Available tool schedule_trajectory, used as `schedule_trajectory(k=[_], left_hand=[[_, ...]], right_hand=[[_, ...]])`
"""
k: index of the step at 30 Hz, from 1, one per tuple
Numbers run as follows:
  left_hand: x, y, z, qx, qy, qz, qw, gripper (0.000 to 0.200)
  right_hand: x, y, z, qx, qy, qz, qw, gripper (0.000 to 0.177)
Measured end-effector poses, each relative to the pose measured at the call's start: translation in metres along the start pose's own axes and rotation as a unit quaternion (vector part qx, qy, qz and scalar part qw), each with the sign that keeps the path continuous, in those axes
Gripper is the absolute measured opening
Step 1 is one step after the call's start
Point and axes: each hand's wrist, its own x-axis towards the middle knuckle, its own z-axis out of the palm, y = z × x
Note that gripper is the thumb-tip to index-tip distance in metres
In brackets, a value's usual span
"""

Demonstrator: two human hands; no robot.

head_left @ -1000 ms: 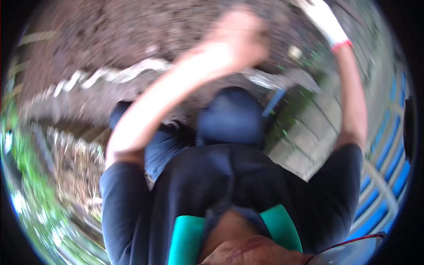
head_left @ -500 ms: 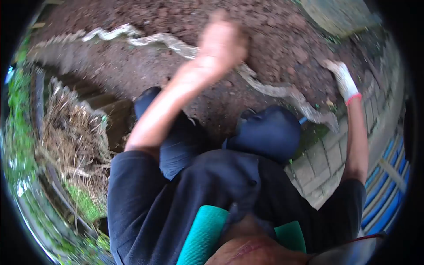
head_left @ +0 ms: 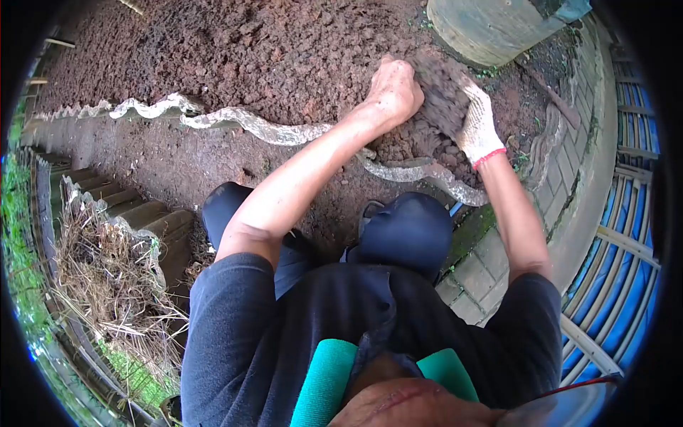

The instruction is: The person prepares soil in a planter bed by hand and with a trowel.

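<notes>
My left hand (head_left: 397, 87), bare, is closed in a fist above the dark soil (head_left: 299, 64). What it holds, if anything, is hidden. My right hand (head_left: 478, 128) wears a white knitted glove with a red cuff. Its fingers are stretched out and slightly curved, with the palm side against loose soil. Between the two hands, a dark, motion-blurred mass (head_left: 445, 96) looks like soil; its exact form cannot be made out.
A wavy grey edging strip (head_left: 274, 133) runs between the soil bed and my knees. A large grey planter (head_left: 484, 32) stands at top right. Dry straw (head_left: 117, 270) lies at left. Paving blocks (head_left: 491, 260) and blue-backed slats (head_left: 615, 256) are at right.
My left hand has come down and to the right, beside the gloved hand. My right hand has moved left, inward over the soil. The view has shifted slightly.
</notes>
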Motion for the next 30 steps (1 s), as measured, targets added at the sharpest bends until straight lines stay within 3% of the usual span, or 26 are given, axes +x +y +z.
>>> schedule_trajectory(k=[3, 4, 5, 6, 7, 8, 9, 11, 12, 14, 15, 16, 17, 18, 19, 21, 22, 23, 24, 25, 26, 27, 28, 29, 30], left_hand=[[0.035, -0.022, -0.005, -0.040, 0.079, -0.061, 0.994, 0.026], [0.051, -0.029, -0.021, -0.019, 0.105, -0.048, 0.993, 0.026], [0.065, -0.035, -0.038, 0.001, 0.129, -0.035, 0.991, 0.027], [0.084, -0.053, -0.047, 0.014, 0.153, -0.047, 0.987, 0.027], [0.097, -0.069, -0.058, 0.026, 0.176, -0.056, 0.983, 0.027], [0.099, -0.074, -0.074, 0.009, 0.187, -0.087, 0.979, 0.028], [0.095, -0.080, -0.093, -0.008, 0.197, -0.118, 0.973, 0.028], [0.076, -0.111, -0.126, 0.048, 0.176, -0.069, 0.981, 0.028], [0.050, -0.111, -0.146, 0.070, 0.143, -0.078, 0.984, 0.027], [-0.009, -0.123, -0.166, 0.200, 0.195, 0.017, 0.960, 0.025], [-0.033, -0.135, -0.167, 0.164, 0.179, -0.026, 0.970, 0.024], [-0.051, -0.136, -0.165, 0.160, 0.193, -0.093, 0.964, 0.023], [-0.065, -0.150, -0.157, 0.177, 0.234, -0.043, 0.955, 0.022], [-0.072, -0.151, -0.152, 0.150, 0.243, -0.069, 0.956, 0.020], [-0.075, -0.150, -0.148, 0.123, 0.254, -0.093, 0.955, 0.019], [-0.076, -0.144, -0.146, 0.125, 0.320, -0.051, 0.938, 0.018], [-0.077, -0.144, -0.147, 0.131, 0.316, -0.053, 0.938, 0.021], [-0.078, -0.143, -0.149, 0.144, 0.302, -0.087, 0.938, 0.025], [-0.078, -0.142, -0.152, 0.155, 0.278, -0.113, 0.941, 0.029], [-0.079, -0.146, -0.152, 0.167, 0.277, -0.107, 0.940, 0.031], [-0.080, -0.153, -0.152, 0.172, 0.265, -0.109, 0.942, 0.033], [-0.081, -0.163, -0.150, 0.121, 0.275, -0.105, 0.948, 0.035], [-0.082, -0.177, -0.145, 0.168, 0.309, -0.069, 0.933, 0.034], [-0.081, -0.183, -0.147, 0.098, 0.297, -0.073, 0.947, 0.030], [-0.078, -0.182, -0.147, 0.064, 0.274, -0.092, 0.955, 0.028]], right_hand=[[0.055, 0.004, 0.018, 0.031, -0.097, -0.053, 0.993, 0.040], [0.065, -0.002, 0.044, -0.012, -0.025, -0.078, 0.997, 0.036], [0.082, -0.010, 0.058, -0.036, -0.029, -0.074, 0.996, 0.033], [0.103, -0.019, 0.072, -0.001, -0.112, -0.051, 0.992, 0.028], [0.187, -0.015, 0.054, 0.049, -0.115, -0.104, 0.987, 0.027], [0.184, -0.026, 0.081, -0.062, -0.019, -0.144, 0.987, 0.034], [0.193, -0.033, 0.089, -0.204, -0.004, -0.221, 0.954, 0.034], [0.259, -0.039, 0.090, -0.322, 0.062, -0.256, 0.909, 0.035], [0.286, -0.044, 0.090, -0.312, 0.018, -0.268, 0.911, 0.036], [0.325, -0.043, 0.086, -0.293, -0.068, -0.278, 0.912, 0.038], [0.331, -0.037, 0.091, -0.526, -0.043, -0.375, 0.762, 0.039], [0.333, -0.024, 0.097, -0.715, -0.015, -0.436, 0.547, 0.040], [0.331, -0.006, 0.101, -0.844, 0.010, -0.455, 0.284, 0.042], [0.319, 0.011, 0.107, -0.760, 0.111, -0.380, 0.515, 0.043], [0.326, 0.008, 0.104, -0.769, 0.089, -0.381, 0.505, 0.044], [0.330, -0.004, 0.092, -0.791, 0.044, -0.372, 0.484, 0.045], [0.305, -0.015, 0.095, -0.771, -0.043, -0.497, 0.396, 0.034], [0.263, -0.033, 0.099, -0.827, -0.065, -0.438, 0.346, 0.041], [0.171, -0.048, 0.131, -0.779, -0.052, -0.341, 0.524, 0.045], [0.143, -0.046, 0.108, -0.769, -0.025, -0.399, 0.500, 0.049], [0.085, -0.059, 0.112, -0.819, -0.026, -0.254, 0.513, 0.056], [0.065, -0.060, 0.069, -0.846, -0.011, -0.199, 0.494, 0.043], [0.033, -0.068, 0.041, -0.822, -0.032, -0.190, 0.535, 0.042], [0.008, -0.077, 0.012, -0.824, 0.008, -0.087, 0.560, 0.046], [-0.003, -0.077, -0.043, -0.810, 0.059, -0.072, 0.579, 0.050]])
